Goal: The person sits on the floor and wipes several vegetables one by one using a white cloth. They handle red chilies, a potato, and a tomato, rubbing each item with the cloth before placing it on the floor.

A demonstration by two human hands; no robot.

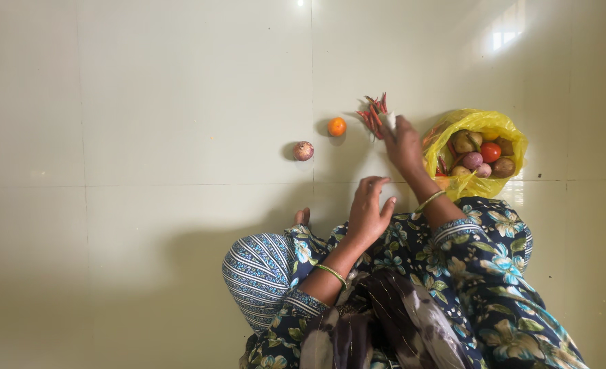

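My right hand [404, 145] reaches forward over the pale tiled floor and grips a bunch of red chillies [373, 115], which stick out to the upper left of my fingers. My left hand [369, 209] hovers lower, just above my knee, with its fingers apart and nothing in it. An orange fruit [337, 126] lies on the floor left of the chillies. A reddish onion [303, 151] lies further left and a little nearer to me.
A yellow plastic bag [501, 130] sits open on the floor to the right, holding a tomato, onions and potatoes. My crossed legs in blue floral and striped cloth [269, 266] fill the lower middle. Pale floor tiles [146, 137] stretch out to the left.
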